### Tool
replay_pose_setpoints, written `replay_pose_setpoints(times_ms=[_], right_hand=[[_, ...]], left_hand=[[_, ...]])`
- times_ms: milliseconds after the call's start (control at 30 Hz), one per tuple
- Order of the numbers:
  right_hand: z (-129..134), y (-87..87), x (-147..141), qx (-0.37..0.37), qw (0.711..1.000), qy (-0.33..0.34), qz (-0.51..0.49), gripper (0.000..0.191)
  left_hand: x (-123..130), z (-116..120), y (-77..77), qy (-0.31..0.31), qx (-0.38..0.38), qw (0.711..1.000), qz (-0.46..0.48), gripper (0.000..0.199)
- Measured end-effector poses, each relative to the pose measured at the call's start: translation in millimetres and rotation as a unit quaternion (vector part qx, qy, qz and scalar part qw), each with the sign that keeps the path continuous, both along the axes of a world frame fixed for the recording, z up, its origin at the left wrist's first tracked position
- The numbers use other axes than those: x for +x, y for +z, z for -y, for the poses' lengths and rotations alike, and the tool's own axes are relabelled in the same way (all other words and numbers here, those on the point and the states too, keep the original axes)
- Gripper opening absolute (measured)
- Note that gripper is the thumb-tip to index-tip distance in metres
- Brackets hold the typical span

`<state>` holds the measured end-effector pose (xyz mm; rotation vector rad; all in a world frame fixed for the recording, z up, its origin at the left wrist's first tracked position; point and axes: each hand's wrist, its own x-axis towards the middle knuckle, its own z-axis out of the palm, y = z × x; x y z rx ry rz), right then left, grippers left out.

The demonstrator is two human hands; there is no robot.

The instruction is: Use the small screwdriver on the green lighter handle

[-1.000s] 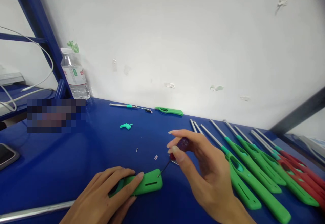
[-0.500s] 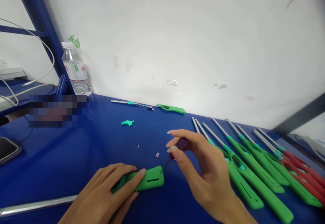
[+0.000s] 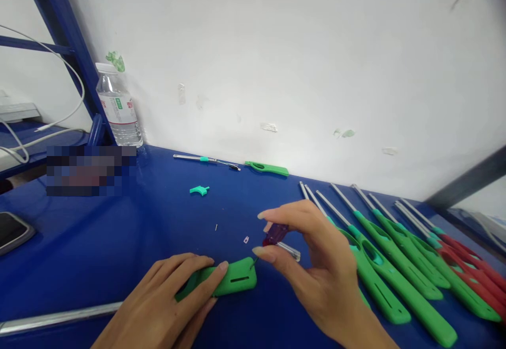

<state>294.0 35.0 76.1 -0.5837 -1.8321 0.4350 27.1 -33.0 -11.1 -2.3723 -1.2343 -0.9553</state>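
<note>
My left hand presses down on a green long-reach lighter, its fingers wrapped over the handle. The lighter's metal tube sticks out to the left of the hand. In my right hand, thumb and fingers pinch the dark purple and red handle of a screwdriver. Its thin shaft slants down to the right end of the lighter's handle; the tip's exact seat is too small to tell. A clear, shiny piece shows under the right hand. Nearby lie a small screw and a tiny pale part.
A turquoise trigger piece lies further back. By the wall are a metal tube with wires and a green handle shell. Several green and red lighters lie at right. A water bottle and a phone are left.
The screwdriver's handle has tilted and turned between my right fingers, which have shifted slightly. The clear piece under that hand shows more now. My left hand and the lighter stay put.
</note>
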Motion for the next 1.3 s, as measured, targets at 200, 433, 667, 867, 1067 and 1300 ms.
replay_pose_setpoints(times_ms=[200,433,667,867,1067,1300], right_hand=[[1.4,-1.9,2.9,-0.106,0.994,0.025,-0.011,0.049],[1.5,-1.0,2.1,-0.045,0.999,0.012,-0.013,0.042],[3.1,1.7,-0.9,-0.062,0.997,0.048,0.011,0.057],[2.7,0.9,-0.9,-0.043,0.999,-0.001,0.01,0.05],[1.2,0.6,-0.9,-0.085,0.996,0.036,-0.013,0.052],[2.7,8.4,2.0,-0.161,0.984,0.08,-0.012,0.053]], left_hand=[[0.8,-0.5,-2.8,0.002,-0.009,1.0,0.001,0.041],[1.0,1.3,-0.2,0.007,-0.014,1.0,0.003,0.043],[1.7,1.1,1.8,0.002,-0.015,1.0,0.004,0.042],[3.1,3.7,0.3,0.003,-0.021,1.0,0.008,0.042],[0.3,4.4,-1.3,0.005,-0.027,1.0,0.003,0.042],[0.6,4.5,-2.0,0.0,-0.032,0.999,0.001,0.044]])
